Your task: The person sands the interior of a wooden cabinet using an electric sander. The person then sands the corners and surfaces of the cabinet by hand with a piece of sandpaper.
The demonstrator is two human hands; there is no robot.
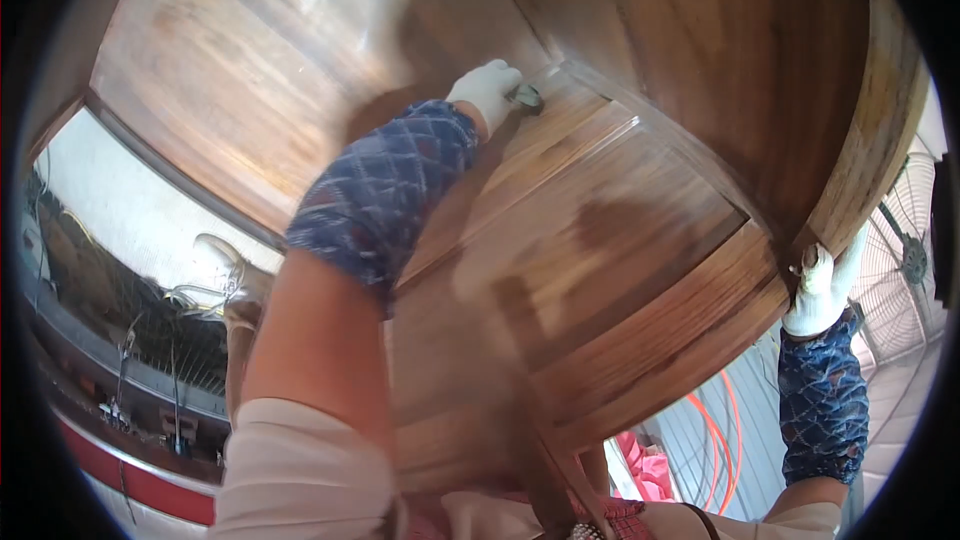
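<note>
Inside a large piece of brown wooden furniture, my left hand reaches up to an inner corner where panels and a rail meet. It wears a white glove, and its fingers are closed on a small grey-green folded pad. The pad lies against the wood beside the corner; whether it is cloth or abrasive sheet I cannot tell. At the lower right, my right hand, also gloved in white, is closed on the wooden frame's outer edge. Blue patterned sleeve covers wrap both forearms.
A large wire-caged fan stands beyond the right edge. Below, an orange hose curves over the grey ribbed floor, near pink cloth. A wooden bar rises close in front of me. Wires and dark machinery show at left.
</note>
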